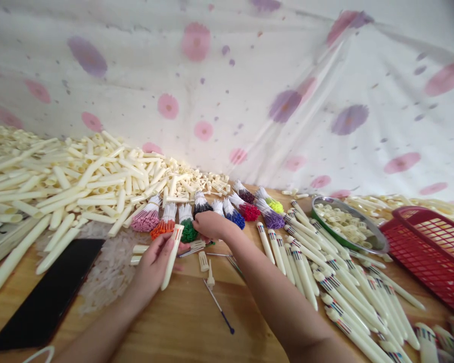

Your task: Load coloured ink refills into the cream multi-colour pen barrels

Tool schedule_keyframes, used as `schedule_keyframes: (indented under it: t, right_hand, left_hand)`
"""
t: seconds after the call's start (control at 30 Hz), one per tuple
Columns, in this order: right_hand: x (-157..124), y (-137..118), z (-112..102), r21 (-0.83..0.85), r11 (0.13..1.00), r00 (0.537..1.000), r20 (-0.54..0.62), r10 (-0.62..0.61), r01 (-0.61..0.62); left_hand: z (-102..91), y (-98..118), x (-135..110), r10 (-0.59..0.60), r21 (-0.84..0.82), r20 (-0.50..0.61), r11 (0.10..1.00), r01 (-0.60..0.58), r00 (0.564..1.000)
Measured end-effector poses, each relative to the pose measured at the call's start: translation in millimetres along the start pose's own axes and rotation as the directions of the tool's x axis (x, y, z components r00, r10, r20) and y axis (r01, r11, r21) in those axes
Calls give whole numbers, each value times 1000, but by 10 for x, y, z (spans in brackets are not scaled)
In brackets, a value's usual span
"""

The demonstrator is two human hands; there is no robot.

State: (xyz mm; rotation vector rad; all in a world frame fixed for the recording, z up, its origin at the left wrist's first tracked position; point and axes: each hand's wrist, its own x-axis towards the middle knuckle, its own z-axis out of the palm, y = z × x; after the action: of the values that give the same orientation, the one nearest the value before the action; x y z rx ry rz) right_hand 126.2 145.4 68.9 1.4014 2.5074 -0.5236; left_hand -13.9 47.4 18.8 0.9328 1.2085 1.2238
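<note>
My left hand (pixel 155 262) is closed around a cream multicolour pen (pixel 171 259), held tilted with its slotted end up; a few coloured sliders show there. My right hand (pixel 211 225) is curled against the bundle of green-tipped refills (pixel 188 223), its fingertips hidden, so I cannot make out what is in them. Around it stand bundles with orange (pixel 164 225), pink (pixel 146 217), black (pixel 202 203), blue (pixel 234 216), red (pixel 248 209) and purple tips (pixel 271 216). Just below lie a slotted cream piece (pixel 203 261), a small cream part (pixel 211 278) and a blue-tipped refill (pixel 220 308).
A heap of cream pen barrels (pixel 79 176) covers the left back. A black phone-like slab (pixel 47 295) lies beside clear plastic bits (pixel 108 269). Rows of multicolour pens (pixel 336 272) fill the right, near a metal bowl (pixel 378 241) of small parts and a red basket (pixel 427 252).
</note>
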Motion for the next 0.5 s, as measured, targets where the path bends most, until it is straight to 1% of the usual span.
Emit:
schedule_keyframes:
  t: [0.07, 0.13, 0.23, 0.37, 0.43, 0.5]
  right_hand:
    - [-44, 43, -29, 52, 998, 997, 74, -33, 29]
    - [-68, 73, -33, 83, 996, 994, 99, -46, 37]
    - [-61, 72, 5, 66, 997, 998, 60, -32, 28]
    - [-28, -6, 87, -32, 999, 1000, -8, -9, 9]
    - [-24, -40, 115, -83, 996, 1000, -20, -23, 21]
    - [-27, -49, 130, -118, 992, 999, -7, -51, 50]
  left_hand:
    - [60, -19, 41, 15, -59, 13, 998, -14, 1000]
    - [109, -39, 74, 20, -86, 17, 996, -19, 1000]
    - [141, -68, 95, 12, -95, 16, 995, -10, 1000]
    - [141, -99, 93, 2, -108, -7, 994, -2, 1000]
    - [146, -105, 89, 2, -112, -8, 994, -3, 1000]
    - [157, -108, 87, 4, -118, -5, 993, -4, 1000]
